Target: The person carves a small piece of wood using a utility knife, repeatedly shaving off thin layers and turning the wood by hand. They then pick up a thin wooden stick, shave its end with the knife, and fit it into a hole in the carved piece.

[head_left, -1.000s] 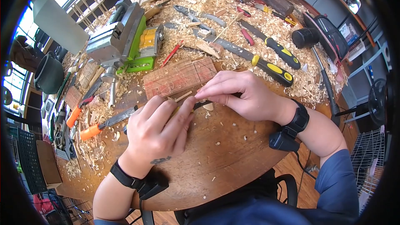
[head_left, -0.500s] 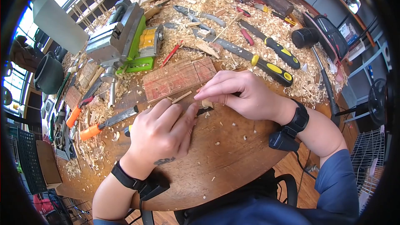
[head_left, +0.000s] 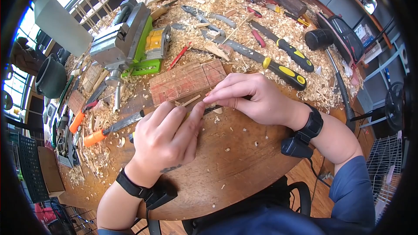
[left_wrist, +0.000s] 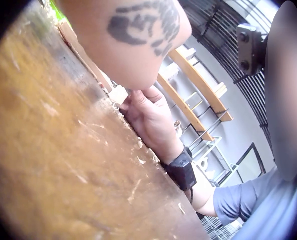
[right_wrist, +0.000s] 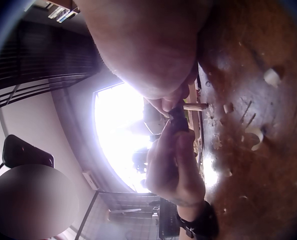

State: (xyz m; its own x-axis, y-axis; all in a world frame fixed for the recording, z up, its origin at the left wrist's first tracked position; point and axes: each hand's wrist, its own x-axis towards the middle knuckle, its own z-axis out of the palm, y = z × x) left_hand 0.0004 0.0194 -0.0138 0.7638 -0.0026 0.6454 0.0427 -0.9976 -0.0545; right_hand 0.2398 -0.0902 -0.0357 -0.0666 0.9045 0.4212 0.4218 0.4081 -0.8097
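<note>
In the head view, my left hand (head_left: 163, 137) curls round a bladed tool (head_left: 210, 109) with a black-and-yellow handle, mostly covered by the fingers. Its dark blade points right, below my right fingertips. My right hand (head_left: 257, 98) pinches a small piece of wood (head_left: 191, 101); a thin pale length shows between the hands, and the rest is hidden by the fingers. Both hands' fingertips meet close over the table's near side. In the left wrist view, a pale wood end (left_wrist: 118, 94) shows by the right fingertips.
Behind the hands lies a red-marked board (head_left: 187, 82). A vise (head_left: 126, 39) with a green base stands at the back left. Orange-handled tools (head_left: 95, 138) lie left, yellow-and-black-handled tools (head_left: 285, 73) and a mallet (head_left: 319, 39) right. Wood shavings (head_left: 322, 82) cover much of the table (head_left: 235, 161).
My left hand with the bladed tool shifted back toward me, then forward to the right hand again. The right hand has barely moved.
</note>
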